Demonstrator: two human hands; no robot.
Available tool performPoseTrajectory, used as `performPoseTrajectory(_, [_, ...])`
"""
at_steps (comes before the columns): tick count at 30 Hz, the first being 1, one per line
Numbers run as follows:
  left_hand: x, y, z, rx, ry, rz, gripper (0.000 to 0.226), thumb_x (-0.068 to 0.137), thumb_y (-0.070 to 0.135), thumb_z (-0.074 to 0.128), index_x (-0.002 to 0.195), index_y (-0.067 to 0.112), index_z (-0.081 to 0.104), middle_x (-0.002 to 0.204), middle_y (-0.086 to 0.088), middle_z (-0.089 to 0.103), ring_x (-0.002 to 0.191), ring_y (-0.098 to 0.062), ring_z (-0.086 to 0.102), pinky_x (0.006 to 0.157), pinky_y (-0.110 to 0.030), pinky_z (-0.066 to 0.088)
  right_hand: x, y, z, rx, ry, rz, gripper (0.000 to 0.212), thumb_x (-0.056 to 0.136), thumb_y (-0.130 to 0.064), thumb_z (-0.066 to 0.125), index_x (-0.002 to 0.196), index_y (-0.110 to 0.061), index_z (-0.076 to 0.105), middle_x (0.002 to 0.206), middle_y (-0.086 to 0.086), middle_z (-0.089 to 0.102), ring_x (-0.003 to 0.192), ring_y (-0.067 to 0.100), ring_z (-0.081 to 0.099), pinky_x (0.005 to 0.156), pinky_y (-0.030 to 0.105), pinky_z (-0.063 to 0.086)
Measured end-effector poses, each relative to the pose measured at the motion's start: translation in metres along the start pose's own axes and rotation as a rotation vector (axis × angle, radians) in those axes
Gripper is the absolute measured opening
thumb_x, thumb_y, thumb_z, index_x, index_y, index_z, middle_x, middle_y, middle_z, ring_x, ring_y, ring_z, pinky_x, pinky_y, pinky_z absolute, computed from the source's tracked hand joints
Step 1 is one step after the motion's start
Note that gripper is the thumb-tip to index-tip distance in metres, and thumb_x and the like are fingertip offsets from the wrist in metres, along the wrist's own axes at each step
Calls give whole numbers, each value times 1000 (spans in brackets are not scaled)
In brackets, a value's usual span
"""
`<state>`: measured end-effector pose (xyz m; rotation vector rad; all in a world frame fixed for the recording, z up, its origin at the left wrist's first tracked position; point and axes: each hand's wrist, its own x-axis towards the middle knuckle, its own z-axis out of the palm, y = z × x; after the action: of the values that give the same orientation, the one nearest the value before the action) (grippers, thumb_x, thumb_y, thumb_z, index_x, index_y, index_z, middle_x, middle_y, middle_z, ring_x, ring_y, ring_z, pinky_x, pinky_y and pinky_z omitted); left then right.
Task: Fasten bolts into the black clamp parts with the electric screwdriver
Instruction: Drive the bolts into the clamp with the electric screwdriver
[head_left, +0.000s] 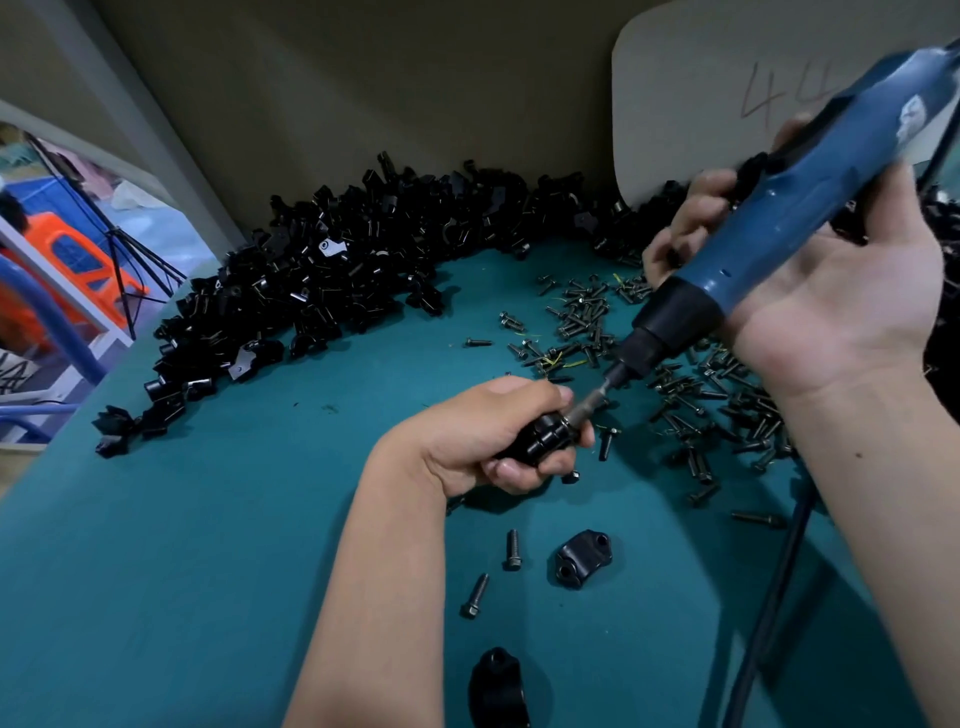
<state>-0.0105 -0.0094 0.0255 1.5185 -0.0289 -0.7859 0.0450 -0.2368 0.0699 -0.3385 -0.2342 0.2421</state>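
While the bit is set against the held part, the following is observed.

Left hand: the left hand (498, 431) is curled tightly round a black clamp part (540, 439), which is held just above the worktop (208, 545) near its middle.

Right hand: the right hand (810, 280) is wrapped round the barrel of the electric screwdriver (779, 218), fingers on the far side, palm toward the camera.

Screwdriver: the tool is tilted, its blue body rising toward the right rear corner; its black nose points down and left, and the metal bit (592, 400) is seen touching the held clamp part at the thumb.

Cord: a black cable (769, 613) is seen running along the right side toward the near edge.

Bolts: a scatter of loose bolts (675, 364) is spread on the right half of the worktop, beneath the screwdriver. Two single bolts (512, 549) are lying near the front, well apart from the scatter.

Loose clamp pieces: one clamp cap (583, 558) is lying just beside the two single bolts; another clamp piece (496, 686) is cut off by the near edge.

Stock: a heap of black parts (322, 280) is piled along the rear edge and round the left rear corner.

Backdrop: a pale board (701, 104) marked "44" is stood at the right rear corner.
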Motion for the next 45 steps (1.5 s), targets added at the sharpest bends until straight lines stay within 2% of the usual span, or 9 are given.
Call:
performPoseTrajectory(4, [2, 1, 1, -39, 44, -2, 38, 110, 28, 35, 96, 5, 61, 62, -5, 50, 36, -6, 32, 32, -14, 21, 2, 1, 6, -28, 31, -57, 53, 105, -62, 42, 130, -16, 48, 130, 19, 65, 90, 29, 64, 108, 60, 44])
performPoseTrajectory(7, [3, 2, 1, -30, 69, -4, 35, 110, 28, 41, 99, 2, 62, 64, -7, 54, 36, -7, 37, 31, -14, 22, 5, 1, 8, -23, 106, -109, 57, 104, -67, 33, 111, -14, 52, 96, 11, 68, 65, 21, 54, 91, 42, 50])
performPoseTrajectory(9, [3, 2, 1, -37, 95, -3, 35, 109, 29, 43, 98, 1, 62, 65, -8, 55, 37, -7, 38, 31, -14, 21, 5, -3, 6, -31, 134, -94, 66, 102, -70, 25, 99, -13, 59, 85, 7, 61, 61, 18, 49, 79, 36, 46])
performPoseTrajectory(14, [4, 3, -1, -57, 122, -14, 38, 110, 32, 42, 98, 2, 63, 64, -7, 54, 37, -8, 36, 32, -16, 17, 3, -9, 0, 11, 119, -24, 52, 103, -57, 34, 105, -16, 66, 91, 6, 59, 69, 19, 51, 92, 36, 39])
performPoseTrajectory(20, [1, 1, -6, -84, 96, -21, 45, 109, 33, 38, 95, 3, 68, 61, -6, 52, 34, -8, 33, 30, -16, 17, -1, -6, -1, 54, 0, 20, 50, 104, -61, 38, 124, -23, 62, 109, 10, 56, 90, 23, 54, 112, 47, 33])
performPoseTrajectory(23, [-2, 1, -12, -72, 122, -1, 44, 108, 32, 39, 95, 2, 68, 61, -7, 52, 34, -9, 33, 29, -16, 18, -3, -1, 6, 59, -31, 27, 54, 104, -63, 41, 132, -21, 60, 122, 11, 52, 101, 26, 52, 118, 43, 27])
performPoseTrajectory(29, [-11, -1, -22, 10, 229, 39, 36, 107, 30, 42, 97, 4, 65, 70, -17, 66, 38, -13, 44, 29, -16, 23, 3, 13, 16, -24, 67, -24, 66, 104, -67, 37, 133, -14, 62, 114, 10, 57, 104, 26, 50, 105, 36, 46])
performPoseTrajectory(35, [-11, -3, -24, 46, 287, 23, 36, 106, 32, 44, 89, 8, 66, 65, -14, 64, 35, -10, 39, 30, -14, 23, 8, 19, 12, -33, 259, -92, 52, 107, -59, 36, 123, -14, 57, 111, 7, 53, 107, 25, 51, 107, 43, 49])
performPoseTrajectory(45, [-6, 1, -17, 178, 426, 39, 21, 103, 26, 48, 95, 13, 63, 69, -6, 65, 42, -11, 47, 36, -15, 23, 6, 12, 5, 70, 319, -80, 52, 102, -60, 51, 116, -12, 62, 106, 11, 62, 97, 30, 59, 99, 42, 50])
